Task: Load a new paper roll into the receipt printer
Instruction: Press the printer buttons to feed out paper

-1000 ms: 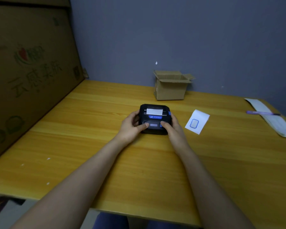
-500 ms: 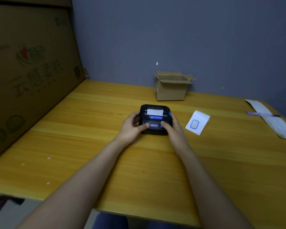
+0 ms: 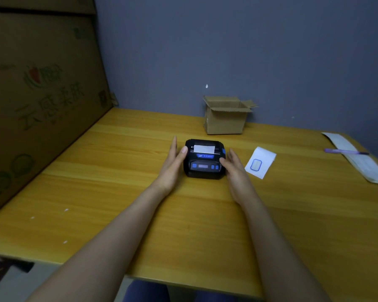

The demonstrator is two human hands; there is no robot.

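Black plastic forms the casing of the receipt printer (image 3: 204,159), which is set upright near the middle of the yellow wooden bench (image 3: 118,192). Its lid is closed, and a short strip of white paper (image 3: 204,148) is seen protruding from the slot along its top. Blue buttons and a small display are seen on its front panel.

The left hand (image 3: 171,164) is held open beside the printer's left side, fingers straight and pointing away from the person, with only the thumb tip laid against the casing's upper left corner. The right hand (image 3: 232,168) is likewise held open at the printer's right side, its thumb touching the front right edge. Nothing is gripped by either hand.

A white slip with a blue outlined rectangle (image 3: 260,162) is laid flat just right of the right hand. An open small cardboard box (image 3: 226,117) is placed behind the printer against the grey wall. Farther right, a purple pen (image 3: 345,151) is rested across a long sheet of paper (image 3: 362,163) near the bench edge. A large printed carton (image 3: 37,101) is stood along the left side.
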